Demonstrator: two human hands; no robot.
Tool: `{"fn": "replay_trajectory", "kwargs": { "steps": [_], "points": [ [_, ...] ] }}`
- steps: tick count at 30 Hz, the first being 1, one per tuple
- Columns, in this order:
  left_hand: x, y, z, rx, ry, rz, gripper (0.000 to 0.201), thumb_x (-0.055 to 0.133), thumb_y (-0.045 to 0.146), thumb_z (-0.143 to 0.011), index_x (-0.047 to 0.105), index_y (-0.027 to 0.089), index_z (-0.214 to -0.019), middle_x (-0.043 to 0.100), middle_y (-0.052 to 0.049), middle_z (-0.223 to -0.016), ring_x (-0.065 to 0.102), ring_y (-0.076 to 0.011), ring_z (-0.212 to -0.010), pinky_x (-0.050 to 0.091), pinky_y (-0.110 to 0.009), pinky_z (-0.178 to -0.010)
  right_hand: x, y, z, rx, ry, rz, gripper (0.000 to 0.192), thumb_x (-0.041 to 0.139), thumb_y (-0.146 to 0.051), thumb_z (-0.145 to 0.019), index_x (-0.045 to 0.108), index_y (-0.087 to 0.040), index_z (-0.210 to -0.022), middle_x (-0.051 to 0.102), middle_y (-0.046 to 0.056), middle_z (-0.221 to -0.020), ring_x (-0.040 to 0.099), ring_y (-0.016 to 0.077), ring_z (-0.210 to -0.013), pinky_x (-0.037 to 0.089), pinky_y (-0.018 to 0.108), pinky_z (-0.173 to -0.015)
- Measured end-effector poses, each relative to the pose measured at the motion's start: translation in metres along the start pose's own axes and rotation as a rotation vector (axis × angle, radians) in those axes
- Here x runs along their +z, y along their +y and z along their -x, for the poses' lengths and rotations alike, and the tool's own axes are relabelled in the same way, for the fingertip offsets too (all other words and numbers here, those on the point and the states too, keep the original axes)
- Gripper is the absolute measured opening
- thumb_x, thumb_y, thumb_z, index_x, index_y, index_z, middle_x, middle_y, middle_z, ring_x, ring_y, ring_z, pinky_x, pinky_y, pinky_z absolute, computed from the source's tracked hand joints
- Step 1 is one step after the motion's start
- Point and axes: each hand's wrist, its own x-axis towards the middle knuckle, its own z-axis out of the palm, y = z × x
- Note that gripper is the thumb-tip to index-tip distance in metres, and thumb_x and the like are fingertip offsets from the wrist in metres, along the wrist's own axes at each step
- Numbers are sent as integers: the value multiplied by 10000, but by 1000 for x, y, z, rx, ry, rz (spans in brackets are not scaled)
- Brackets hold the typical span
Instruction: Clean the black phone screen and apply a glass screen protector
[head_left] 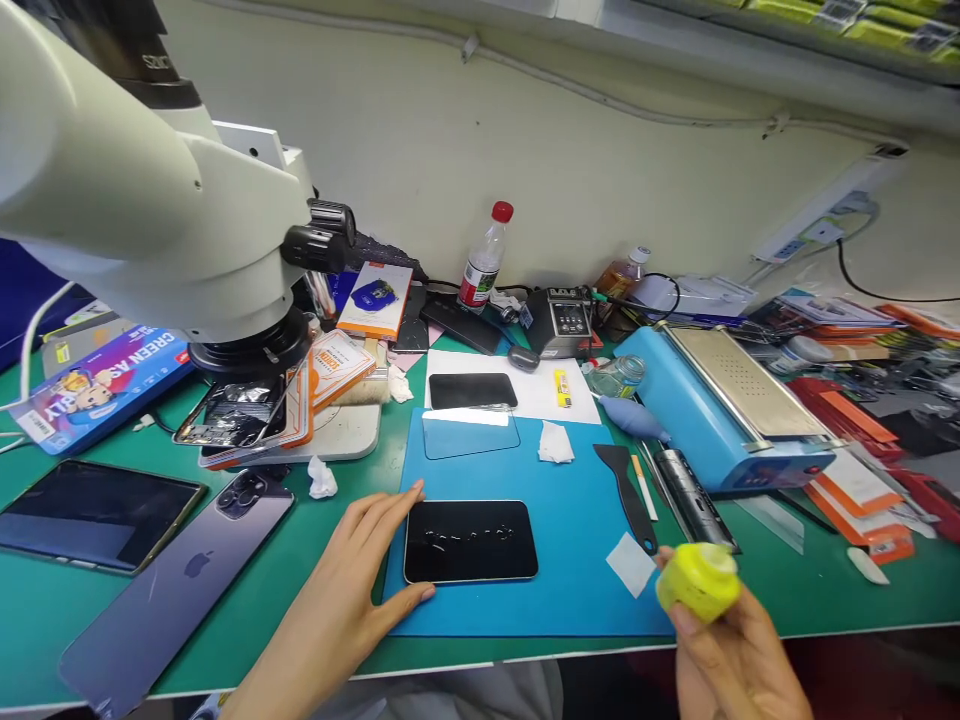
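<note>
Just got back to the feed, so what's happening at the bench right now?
A person steadies a black phone lying screen-up on the blue mat with the left hand, fingers at its left end. The right hand holds a small yellow bottle just off the mat's right edge. A black scraper lies on the mat nearby.

phone (470,541): glossy black glass | work mat (577,590): matt blue rubbery sheet | yellow bottle (699,580): smooth plastic | separator plate (739,382): brushed metal

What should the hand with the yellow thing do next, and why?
Probably bring the yellow bottle in the right hand over the phone. The left hand already steadies the phone on the blue mat, and the bottle is off to the side.
</note>
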Motion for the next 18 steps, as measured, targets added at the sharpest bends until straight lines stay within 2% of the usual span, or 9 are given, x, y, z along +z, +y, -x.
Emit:
{"fn": "replay_trajectory", "kwargs": {
  "steps": [2, 4, 7, 11, 15, 18],
  "points": [
    [1, -2, 1, 6, 5, -7, 847, 687, 336, -1037, 185, 581, -1674, 558, 21, -1599, 502, -309, -1482, 504, -579, -1203, -7, -5, -12, -55, 183, -2, 673, 940, -422, -778, 698, -213, -1371, 733, 91, -1361, 685, 295, -1313, 516, 488, -1209],
    [2, -3, 2, 27, 7, -28, 845, 684, 346, -1038, 188, 570, -1684, 572, 14, -1585, 531, -306, -1460, 540, -552, -1174, -15, -6, -25, -146, 332, 30, 775, 968, -434, -736, 676, -188, -1411, 729, 99, -1348, 668, 306, -1328, 422, 568, -1275],
    [3, -5, 4, 94, 35, -99, 828, 666, 354, -1049, 191, 540, -1701, 593, -2, -1562, 558, -300, -1437, 582, -503, -1132, -33, 3, -46, -246, 474, 76, 859, 1011, -449, -647, 679, -163, -1386, 744, 102, -1281, 669, 316, -1310, 405, 587, -1281],
    [5, -7, 4, 148, 95, -157, 786, 648, 361, -1059, 227, 510, -1706, 617, -14, -1537, 579, -303, -1409, 596, -479, -1112, -56, 25, -69, -239, 494, 116, 861, 1036, -522, -521, 703, -146, -1221, 763, 112, -1105, 714, 362, -1209, 432, 645, -1233],
    [6, -7, 5, 168, 94, -184, 760, 625, 376, -1077, 223, 499, -1711, 611, -18, -1538, 574, -296, -1402, 595, -463, -1114, -68, 40, -82, -234, 503, 190, 799, 1012, -578, -526, 701, -157, -1129, 746, 115, -1046, 730, 380, -1143, 435, 682, -1201],
    [6, -8, 6, 190, 95, -199, 771, 631, 385, -1076, 215, 491, -1716, 609, -26, -1538, 577, -300, -1395, 608, -443, -1090, -73, 46, -87, -233, 505, 260, 818, 986, -641, -540, 702, -161, -1139, 738, 125, -1052, 735, 394, -1101, 456, 713, -1157]
  ]
}}
